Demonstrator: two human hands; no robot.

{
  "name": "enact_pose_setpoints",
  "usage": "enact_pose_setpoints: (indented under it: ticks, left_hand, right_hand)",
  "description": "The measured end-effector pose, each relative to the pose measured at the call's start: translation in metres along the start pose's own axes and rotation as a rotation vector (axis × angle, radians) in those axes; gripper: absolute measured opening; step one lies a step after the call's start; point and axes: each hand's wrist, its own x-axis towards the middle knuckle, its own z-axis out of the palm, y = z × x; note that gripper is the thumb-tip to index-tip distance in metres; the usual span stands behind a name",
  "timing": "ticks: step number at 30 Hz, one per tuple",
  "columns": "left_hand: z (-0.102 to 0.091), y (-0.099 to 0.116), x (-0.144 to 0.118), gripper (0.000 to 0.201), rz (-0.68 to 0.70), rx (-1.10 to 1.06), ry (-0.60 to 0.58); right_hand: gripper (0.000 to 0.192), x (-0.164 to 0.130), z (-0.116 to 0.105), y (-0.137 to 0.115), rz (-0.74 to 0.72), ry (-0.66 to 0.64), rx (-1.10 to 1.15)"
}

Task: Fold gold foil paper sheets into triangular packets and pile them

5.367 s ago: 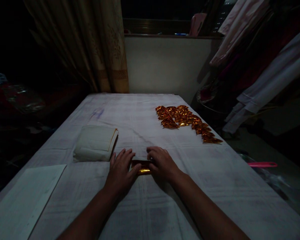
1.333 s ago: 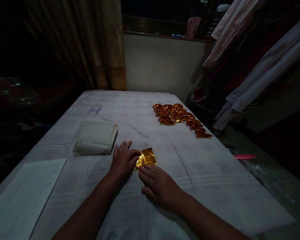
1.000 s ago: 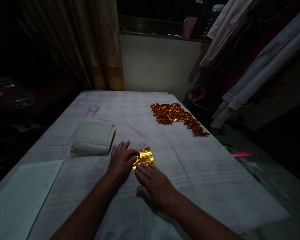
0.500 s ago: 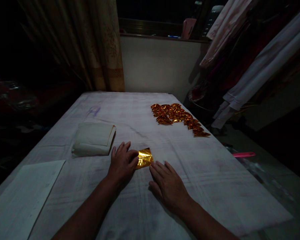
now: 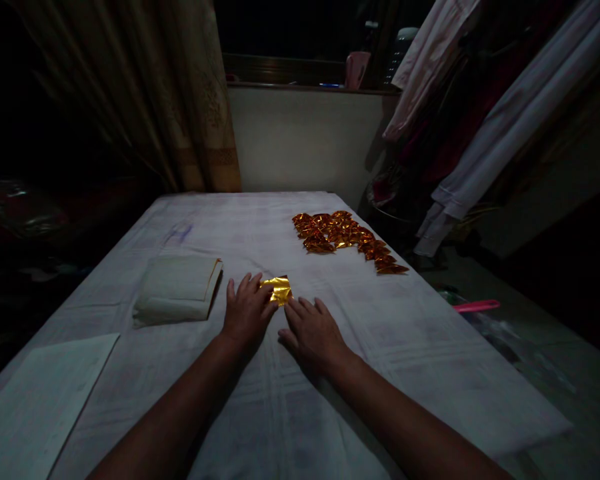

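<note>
A small folded piece of gold foil (image 5: 278, 289) lies on the white-clothed table (image 5: 430, 347). My left hand (image 5: 247, 310) rests flat beside it, fingertips pressing the foil's left edge. My right hand (image 5: 313, 327) lies flat just below and to the right, with its fingertips touching the foil's lower edge. Neither hand lifts the foil off the cloth. A pile of several folded gold foil pieces (image 5: 347, 239) sits farther away on the right side of the table.
A stack of pale paper sheets (image 5: 177, 290) lies left of my hands. A white sheet (image 5: 40, 400) sits at the near left corner. A curtain (image 5: 180, 100) hangs behind, clothes (image 5: 485, 113) hang at the right, and a pink object (image 5: 475, 306) lies off the table's right edge.
The foil went from a narrow strip under both hands to a smaller folded square. My right hand slid back up to the foil's lower edge; my left hand stayed on its left edge.
</note>
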Motion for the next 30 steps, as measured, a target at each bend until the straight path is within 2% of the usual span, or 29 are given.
enact_pose_setpoints:
  ticks: [2, 5, 11, 18, 23, 30]
  left_hand:
    - [-0.002, 0.001, 0.007, 0.022, 0.042, 0.036, 0.030]
    - [0.001, 0.002, -0.001, 0.023, 0.116, 0.030, 0.009]
    - [0.017, -0.005, -0.031, 0.045, 0.132, 0.042, -0.054]
    - [0.016, -0.013, -0.034, 0.047, 0.169, 0.071, -0.036]
    - [0.014, -0.017, -0.039, 0.047, 0.185, 0.112, -0.047]
    - [0.009, -0.018, -0.039, 0.041, 0.207, 0.099, -0.049]
  right_hand:
    - [0.041, 0.017, -0.003, 0.004, 0.027, 0.031, -0.013]
    - [0.033, 0.029, -0.005, 0.009, 0.026, 0.054, -0.024]
    - [0.044, 0.023, 0.005, 0.012, -0.020, 0.137, 0.059]
    - [0.040, 0.021, 0.009, 0.011, 0.035, 0.125, 0.037]
    - [0.044, 0.018, 0.009, 0.013, 0.077, 0.118, -0.005]
    - [0.022, 0.019, 0.008, 0.024, 0.085, 0.176, 0.036]
